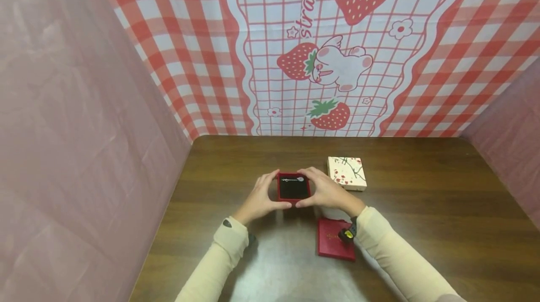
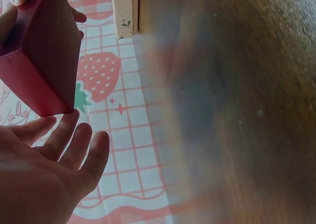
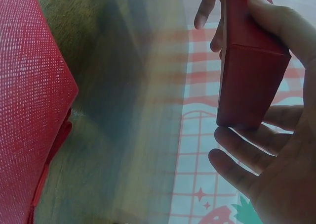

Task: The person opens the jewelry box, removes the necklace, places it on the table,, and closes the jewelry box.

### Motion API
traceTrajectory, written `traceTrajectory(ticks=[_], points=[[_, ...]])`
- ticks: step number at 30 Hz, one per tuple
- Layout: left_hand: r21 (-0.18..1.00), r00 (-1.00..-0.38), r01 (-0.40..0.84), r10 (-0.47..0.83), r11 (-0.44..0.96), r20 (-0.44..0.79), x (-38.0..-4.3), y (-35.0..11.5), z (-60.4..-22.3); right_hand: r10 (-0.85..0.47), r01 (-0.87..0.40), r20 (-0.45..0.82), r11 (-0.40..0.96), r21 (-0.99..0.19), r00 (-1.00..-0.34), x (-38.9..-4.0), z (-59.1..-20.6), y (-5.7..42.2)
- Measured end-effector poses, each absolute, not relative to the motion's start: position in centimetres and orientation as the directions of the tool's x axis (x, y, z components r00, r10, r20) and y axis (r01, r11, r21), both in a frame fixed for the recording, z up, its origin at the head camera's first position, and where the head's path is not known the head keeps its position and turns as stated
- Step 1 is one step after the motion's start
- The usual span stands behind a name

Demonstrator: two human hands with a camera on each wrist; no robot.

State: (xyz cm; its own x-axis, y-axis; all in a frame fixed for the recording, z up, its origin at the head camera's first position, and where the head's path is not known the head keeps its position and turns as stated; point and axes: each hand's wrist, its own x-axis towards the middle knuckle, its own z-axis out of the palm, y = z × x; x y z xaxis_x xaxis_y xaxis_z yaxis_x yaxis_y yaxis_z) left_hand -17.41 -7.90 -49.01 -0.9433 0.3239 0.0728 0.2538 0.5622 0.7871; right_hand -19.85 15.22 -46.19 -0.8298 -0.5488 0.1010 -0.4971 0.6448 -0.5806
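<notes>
Both hands hold a small red jewelry box (image 1: 294, 200) between them, raised above the table. My left hand (image 1: 258, 201) grips its left side, thumb at the near edge and fingers at the far edge. On the opposite side my right hand (image 1: 326, 192) grips it in the same way. Inside, a black pad (image 1: 294, 192) carries a thin silver piece of jewelry (image 1: 292, 180) with a chain and a pale round end. The left wrist view shows the box's plain underside (image 2: 57, 46). A red lid (image 1: 331, 243) with gold lettering lies below my right wrist.
A cream box with a red blossom and branch print (image 1: 347, 173) stands beyond my right hand. The brown wooden table (image 1: 422, 208) ends at a strawberry-print cloth (image 1: 274, 81) behind. Pink cloth (image 1: 84, 128) hangs at the left side. A red ribbon (image 3: 52, 155) sticks out from the lid.
</notes>
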Motion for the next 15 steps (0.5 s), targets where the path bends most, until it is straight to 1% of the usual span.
traceTrajectory(ticks=[15], points=[[0.766, -0.937, 0.279, 0.340, 0.579, 0.084, -17.72, -7.96, -49.17, -0.571, -0.554, 0.136, 0.668, -0.497, -0.810, -20.09, -46.53, 14.78]])
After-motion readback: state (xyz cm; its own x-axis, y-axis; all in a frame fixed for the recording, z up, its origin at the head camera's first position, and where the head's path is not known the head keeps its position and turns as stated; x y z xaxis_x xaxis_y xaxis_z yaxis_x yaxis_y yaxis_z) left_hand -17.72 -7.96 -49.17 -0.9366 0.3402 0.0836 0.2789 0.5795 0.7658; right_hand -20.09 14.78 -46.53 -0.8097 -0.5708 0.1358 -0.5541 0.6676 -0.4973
